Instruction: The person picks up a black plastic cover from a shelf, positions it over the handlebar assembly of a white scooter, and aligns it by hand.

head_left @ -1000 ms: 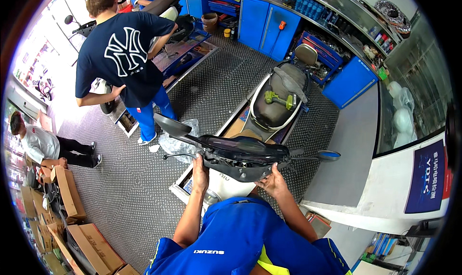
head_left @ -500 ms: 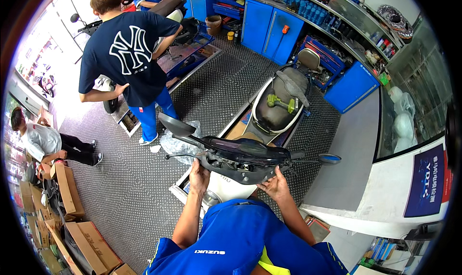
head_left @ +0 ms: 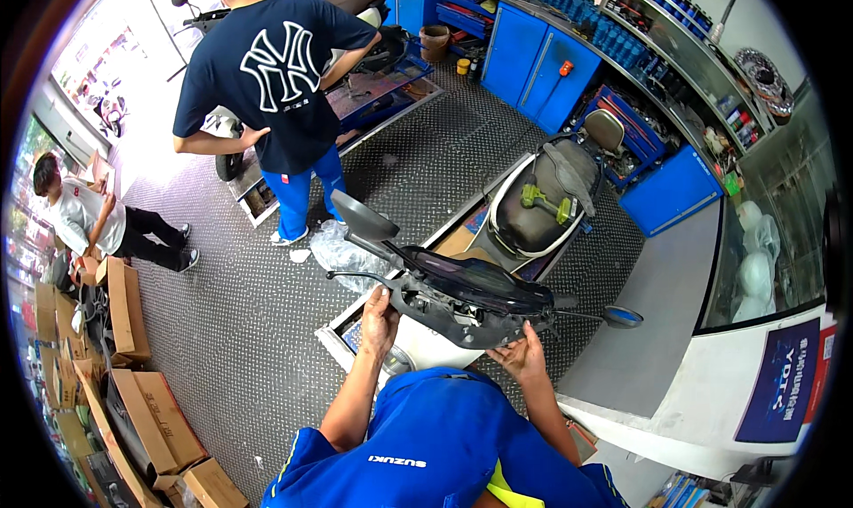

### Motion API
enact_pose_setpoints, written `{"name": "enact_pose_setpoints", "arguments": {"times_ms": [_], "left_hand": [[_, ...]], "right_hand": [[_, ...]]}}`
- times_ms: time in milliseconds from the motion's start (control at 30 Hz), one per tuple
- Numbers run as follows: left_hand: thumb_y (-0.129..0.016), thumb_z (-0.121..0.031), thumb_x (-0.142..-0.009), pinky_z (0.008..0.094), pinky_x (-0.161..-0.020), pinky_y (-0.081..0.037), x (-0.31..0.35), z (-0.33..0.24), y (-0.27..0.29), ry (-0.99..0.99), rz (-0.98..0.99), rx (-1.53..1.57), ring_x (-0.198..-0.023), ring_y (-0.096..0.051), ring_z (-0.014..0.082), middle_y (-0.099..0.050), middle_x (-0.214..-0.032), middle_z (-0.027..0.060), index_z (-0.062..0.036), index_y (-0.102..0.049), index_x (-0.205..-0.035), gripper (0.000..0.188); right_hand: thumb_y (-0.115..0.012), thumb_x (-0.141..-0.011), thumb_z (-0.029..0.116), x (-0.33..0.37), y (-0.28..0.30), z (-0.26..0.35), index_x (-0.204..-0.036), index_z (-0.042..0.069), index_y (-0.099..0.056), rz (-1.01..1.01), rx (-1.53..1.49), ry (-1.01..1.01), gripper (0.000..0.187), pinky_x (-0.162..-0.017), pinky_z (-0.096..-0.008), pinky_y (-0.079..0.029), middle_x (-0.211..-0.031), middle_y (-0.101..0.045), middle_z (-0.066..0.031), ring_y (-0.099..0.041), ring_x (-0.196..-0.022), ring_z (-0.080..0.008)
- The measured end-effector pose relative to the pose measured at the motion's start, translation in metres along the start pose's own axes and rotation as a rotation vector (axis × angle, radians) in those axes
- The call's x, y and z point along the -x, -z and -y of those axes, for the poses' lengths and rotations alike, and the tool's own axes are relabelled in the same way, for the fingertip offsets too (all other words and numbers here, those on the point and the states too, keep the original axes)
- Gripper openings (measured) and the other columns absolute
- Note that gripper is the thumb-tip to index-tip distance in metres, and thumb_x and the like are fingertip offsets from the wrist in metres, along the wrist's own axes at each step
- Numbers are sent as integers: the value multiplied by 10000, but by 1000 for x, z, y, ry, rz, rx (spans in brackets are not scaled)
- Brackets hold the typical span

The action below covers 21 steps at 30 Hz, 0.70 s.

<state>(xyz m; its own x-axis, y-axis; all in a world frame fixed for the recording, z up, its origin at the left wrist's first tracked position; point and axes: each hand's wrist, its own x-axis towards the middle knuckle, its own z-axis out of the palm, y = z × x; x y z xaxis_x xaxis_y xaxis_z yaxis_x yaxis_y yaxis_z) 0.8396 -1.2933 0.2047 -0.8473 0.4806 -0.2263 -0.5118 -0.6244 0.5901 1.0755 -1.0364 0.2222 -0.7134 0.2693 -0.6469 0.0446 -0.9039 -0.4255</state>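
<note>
My left hand (head_left: 379,323) is clamped on the left end of the dark cover (head_left: 449,317), and my right hand (head_left: 522,355) pinches its lower right edge. That cover is on my side of the seat (head_left: 517,227), and a drill (head_left: 547,204) (a yellow-green one) lies on top of the seat.

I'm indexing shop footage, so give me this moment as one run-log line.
left hand: holding black scooter handlebar cover, left end | right hand: holding its lower right edge | green cordless power tool: on scooter seat
</note>
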Motion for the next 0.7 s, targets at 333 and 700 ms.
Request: {"name": "enact_pose_setpoints", "arguments": {"times_ms": [333,700], "left_hand": [[-441,-467,-1122,456,-1127,-456,10,-14,12,-38,18,159,-1234,-648,264,-686,-1336,125,-51,-620,-1341,503],[-512,-432,-1102,478,-976,-557,14,-33,18,-182,-69,-141,-1058,-696,297,-698,-1154,156,-22,-570,-1356,485]], "right_hand": [[-577,-1061,384,28,-22,-23,-1390,-10,-524,51,7,-140,516,-1140,-585,-450,-1318,-640,-267,-608,-1270,-428],[-547,-1087,460,47,-41,-24,-1347,-21,-477,52,297,-40,551,-983,-494,-585,-1239,-654,-287,-693,-1148,-389]]}}
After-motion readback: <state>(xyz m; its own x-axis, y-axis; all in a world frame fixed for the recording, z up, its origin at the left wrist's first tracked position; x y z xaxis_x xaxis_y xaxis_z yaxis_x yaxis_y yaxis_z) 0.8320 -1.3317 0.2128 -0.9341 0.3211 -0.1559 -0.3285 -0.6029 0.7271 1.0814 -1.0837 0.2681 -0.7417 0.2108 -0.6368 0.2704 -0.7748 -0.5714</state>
